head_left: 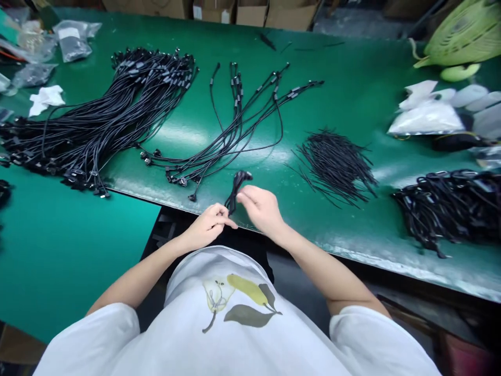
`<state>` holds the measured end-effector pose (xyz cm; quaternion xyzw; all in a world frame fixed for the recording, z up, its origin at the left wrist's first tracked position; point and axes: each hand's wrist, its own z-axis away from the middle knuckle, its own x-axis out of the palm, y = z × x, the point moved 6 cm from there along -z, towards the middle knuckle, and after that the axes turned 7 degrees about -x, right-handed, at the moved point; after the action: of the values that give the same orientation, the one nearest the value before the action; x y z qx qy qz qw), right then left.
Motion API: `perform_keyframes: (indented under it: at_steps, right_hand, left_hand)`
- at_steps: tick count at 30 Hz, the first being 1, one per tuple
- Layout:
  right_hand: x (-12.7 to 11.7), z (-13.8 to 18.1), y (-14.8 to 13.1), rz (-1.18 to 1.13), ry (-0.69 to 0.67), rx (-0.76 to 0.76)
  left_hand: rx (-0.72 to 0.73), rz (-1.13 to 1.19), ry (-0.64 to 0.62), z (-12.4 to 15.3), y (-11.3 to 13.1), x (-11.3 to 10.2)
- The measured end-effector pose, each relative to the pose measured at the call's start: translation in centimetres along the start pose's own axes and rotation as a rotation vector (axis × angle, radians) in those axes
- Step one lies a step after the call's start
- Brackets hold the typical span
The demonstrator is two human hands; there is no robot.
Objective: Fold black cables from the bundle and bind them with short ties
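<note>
Two hands gripping a folded black cable (237,187)

The left hand (211,224) is pinching the lower end of the folded black cable; the right hand (260,208) is bringing thumb and fingertips together at its right side, though whether they are also holding a thin strip is too small to tell. From the left grip, the cable is pointing forward, its long axis tilting slightly rightward; the left hand is nearer its lower end, the right hand nearer its middle. Beyond the grip and to its left, loose cables (219,153) are lying with their connectors (182,181) near the folded one, crowding that side. Farther left, a large cable heap (125,107) is spreading. Right of the grip, short black strips (336,164) are lying piled; farther right, folded cable bundles (450,206) are resting on the green tabletop (364,83).
</note>
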<state>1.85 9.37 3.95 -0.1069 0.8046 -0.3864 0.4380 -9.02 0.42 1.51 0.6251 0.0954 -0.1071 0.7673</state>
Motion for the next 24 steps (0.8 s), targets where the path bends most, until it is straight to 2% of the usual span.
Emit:
perform_keyframes:
  at_steps: [3,5,6,10,13,16,18,20,24]
  right_hand:
    - [2.0,1.0,-2.2,0.177,-0.150,-0.249]
    - [3.4,1.7,-2.3,0.216,-0.242,-0.280]
    - [3.6,1.8,-1.9,0.234,-0.245,-0.249]
    - [2.0,1.0,0.3,0.334,-0.081,-0.135]
    - [1.1,0.8,0.1,0.430,0.016,-0.185]
    - [1.3,0.9,-0.5,0.406,0.019,-0.173]
    - [1.3,0.9,-0.3,0.220,0.031,-0.079]
    - [1.4,1.0,0.5,-0.122,0.022,0.078]
    - [3.5,2.2,1.7,-0.884,-0.266,0.417]
  left_hand:
    - [-0.176,0.403,0.090,-0.6,-1.5,-0.6]
    - [-0.186,0.557,0.151,-0.4,-1.3,-1.4]
    - [-0.164,0.551,0.160,-0.1,-0.9,-1.7]
    - [-0.135,0.396,0.212,1.0,-0.3,-1.0]
    - [-0.229,0.505,0.308,1.0,-1.8,0.4]
    - [-0.256,0.623,0.218,0.1,-2.6,2.4]
    - [-0.208,0.648,0.187,-0.3,-2.4,3.1]
    - [-0.153,0.626,0.242,-0.4,-2.2,3.1]
    - [-0.078,0.583,0.312,-0.2,-1.5,2.8]
